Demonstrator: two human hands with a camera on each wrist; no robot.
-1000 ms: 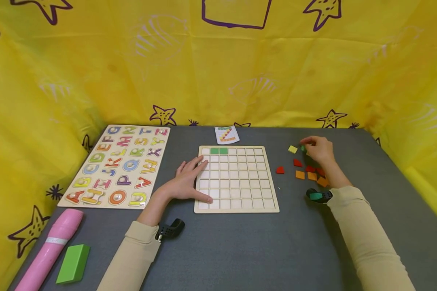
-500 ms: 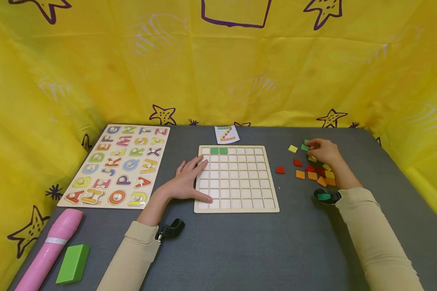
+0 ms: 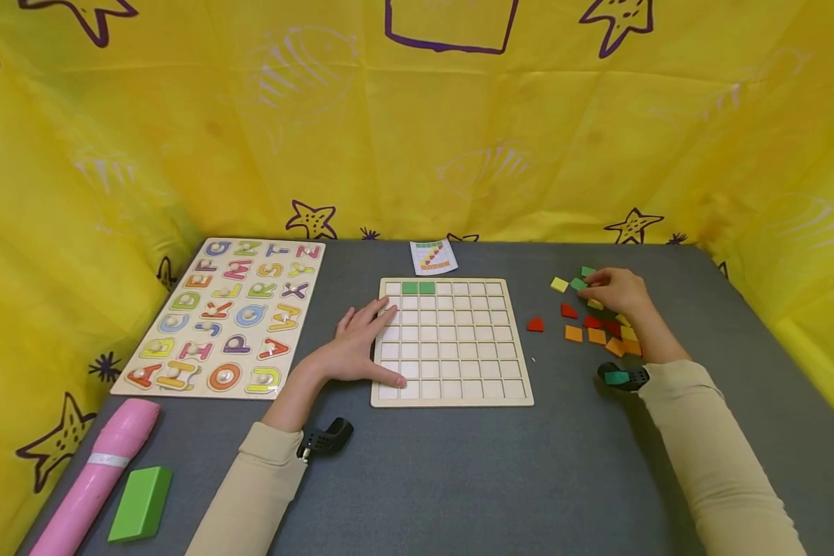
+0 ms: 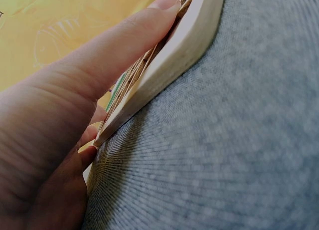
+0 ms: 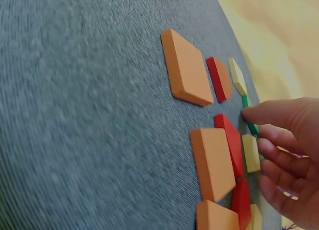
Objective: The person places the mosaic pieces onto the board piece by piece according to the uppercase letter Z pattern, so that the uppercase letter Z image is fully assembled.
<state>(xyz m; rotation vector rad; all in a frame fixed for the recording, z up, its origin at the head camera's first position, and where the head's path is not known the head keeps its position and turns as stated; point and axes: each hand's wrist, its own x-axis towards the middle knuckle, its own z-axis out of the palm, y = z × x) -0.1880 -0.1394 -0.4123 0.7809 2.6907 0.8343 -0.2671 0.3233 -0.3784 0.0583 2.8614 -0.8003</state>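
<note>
My left hand [image 3: 354, 347] lies spread over the left edge of a wooden grid board [image 3: 452, 401], thumb and fingers stretched across its rim. In the left wrist view the thumb [image 4: 134, 38] rests along the board's edge. Two green square tiles [image 3: 418, 288] sit side by side in the board's top row. To the right, my right hand [image 3: 618, 292] pinches a green tile [image 3: 578, 284] between thumb and fingers. Another green tile [image 3: 588, 271] lies just behind it. In the right wrist view the thumb tip covers part of the pinched green tile [image 5: 252, 126].
Yellow [image 3: 559, 285], red [image 3: 568, 310] and orange tiles [image 3: 573, 333] lie scattered around the right hand. A pattern card [image 3: 433, 259] lies behind the board. At left are an alphabet puzzle [image 3: 211, 328], a pink tube-like object [image 3: 104, 471] and a green block [image 3: 139, 503].
My right hand shifted right and drew back slightly, uncovering yellow and orange tiles, and the front green tile has slid a little left. My left hand stayed still.
</note>
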